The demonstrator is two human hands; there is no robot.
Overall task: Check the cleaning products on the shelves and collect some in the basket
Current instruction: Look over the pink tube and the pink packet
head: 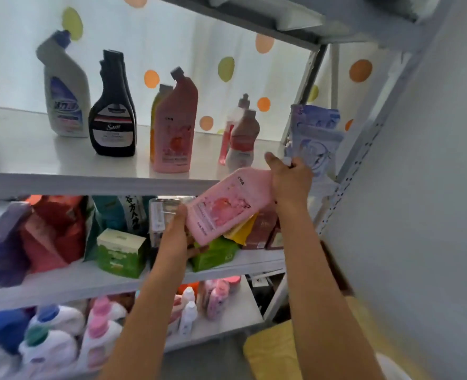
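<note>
A white curtain (pixel 172 37) with orange and green dots hangs behind; a pale wall (pixel 432 187) stands right.

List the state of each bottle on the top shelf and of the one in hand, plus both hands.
Held pink bottle: tilted, off the shelf, cap end under the right hand.
Left hand: holds its base.
Right hand: grips its top end.
Grey bottle: upright, capped.
Black bottle: upright, capped.
Shelf pink bottle: upright, capped.
White-and-red bottle: upright, capped.
</note>
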